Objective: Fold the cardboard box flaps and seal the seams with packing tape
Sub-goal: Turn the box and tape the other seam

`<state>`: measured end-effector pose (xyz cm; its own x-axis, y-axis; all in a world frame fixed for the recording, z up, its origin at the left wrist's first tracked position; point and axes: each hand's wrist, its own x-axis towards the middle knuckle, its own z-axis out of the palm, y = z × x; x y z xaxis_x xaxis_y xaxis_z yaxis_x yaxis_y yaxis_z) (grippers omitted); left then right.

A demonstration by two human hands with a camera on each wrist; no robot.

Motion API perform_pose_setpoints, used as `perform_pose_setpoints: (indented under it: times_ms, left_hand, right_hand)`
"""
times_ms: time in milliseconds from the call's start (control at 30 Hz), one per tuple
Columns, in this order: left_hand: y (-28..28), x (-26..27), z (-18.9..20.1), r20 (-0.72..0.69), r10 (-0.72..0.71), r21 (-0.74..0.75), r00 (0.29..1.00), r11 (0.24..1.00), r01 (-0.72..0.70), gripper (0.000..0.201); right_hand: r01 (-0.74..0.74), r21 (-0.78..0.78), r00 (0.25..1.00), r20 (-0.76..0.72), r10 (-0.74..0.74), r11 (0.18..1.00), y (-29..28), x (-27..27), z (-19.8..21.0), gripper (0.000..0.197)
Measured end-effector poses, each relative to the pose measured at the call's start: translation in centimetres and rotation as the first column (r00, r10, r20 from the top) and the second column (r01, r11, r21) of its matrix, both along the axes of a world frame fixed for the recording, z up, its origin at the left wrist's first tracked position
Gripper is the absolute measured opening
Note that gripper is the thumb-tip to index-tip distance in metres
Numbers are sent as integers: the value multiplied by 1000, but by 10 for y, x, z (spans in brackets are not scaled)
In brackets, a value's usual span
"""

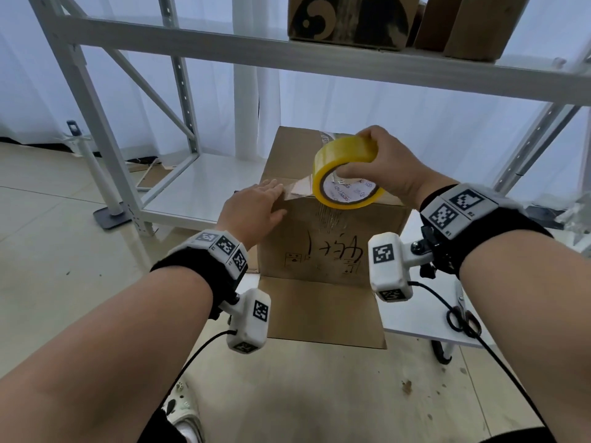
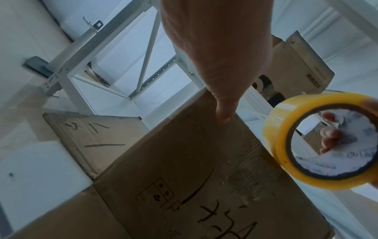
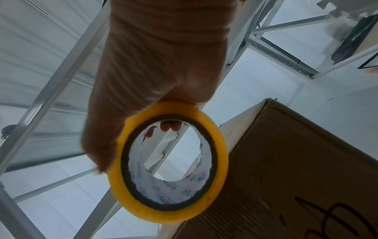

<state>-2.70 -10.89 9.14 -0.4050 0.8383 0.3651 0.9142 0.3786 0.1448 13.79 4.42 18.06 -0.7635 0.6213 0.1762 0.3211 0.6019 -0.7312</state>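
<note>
The cardboard box [image 1: 323, 238] is being kept upright at the white table's [image 1: 425, 327] left edge. Its top near edge is being pressed by the flat, straight-fingered left hand [image 1: 252, 212]. The yellow tape roll [image 1: 347, 174] is being gripped above that edge by the right hand [image 1: 387, 167], fingers curled through the core.

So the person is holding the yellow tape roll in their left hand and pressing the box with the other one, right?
Not quite. The head view shows the yellow tape roll in the right hand; the left hand, fingers flat, presses the cardboard box.
</note>
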Motion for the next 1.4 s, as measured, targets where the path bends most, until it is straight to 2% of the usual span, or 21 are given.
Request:
perform_pose_setpoints:
  times_ms: [67,133,200,267,367,467,567,667,833,933,1000,1100,1200,1400]
  left_hand:
    - [2,-1,2,19,-1,-29,1000,1000,1,56]
    - [4,-1,7,41,-5,-96,999,995,9,63]
    - [5,-2,13,59,8,-187,998,982,3,74]
    - [5,-2,16,76,17,-230,997,973,1,80]
    - [5,2,12,95,40,-225,995,974,-17,88]
    - [5,5,9,72,48,-236,996,971,-30,94]
    - [5,3,11,59,36,-257,998,966,-20,93]
    - [7,2,9,45,34,-267,998,963,-20,92]
    - [9,2,10,77,22,-267,997,964,-1,88]
    - [8,7,14,63,39,-285,997,958,-20,86]
    - [10,12,19,44,62,-320,997,946,-44,89]
    - [18,27,26,30,110,-416,994,905,-87,93]
    - [25,37,30,38,139,-469,990,877,-105,95]
    - [14,17,30,-36,48,-388,998,920,-59,75]
  right_hand:
    - [-3,-53,1000,-28,2,999,-2,0,2,51]
    - [75,35,997,-37,-74,997,-5,-6,0,44]
    - [188,156,982,-18,-188,970,-11,-14,-2,43]
    - [237,213,971,-14,-240,948,-19,-22,3,43]
    - [216,288,974,-5,-225,933,-24,-24,24,45]
    - [199,410,963,89,-256,890,-20,-15,39,45]
    - [234,398,927,184,-327,887,-9,-8,30,46]
    - [260,390,907,214,-362,883,-5,-10,20,44]
    - [227,508,917,175,-358,831,-5,-15,19,47]
    - [196,566,929,155,-337,801,-9,-19,19,33]
    - [181,622,915,177,-363,762,-12,-22,14,29]
    - [97,747,893,227,-389,658,-17,-25,5,34]
    - [42,799,888,245,-388,600,-19,-29,2,38]
    - [29,793,894,252,-371,609,-17,-25,3,41]
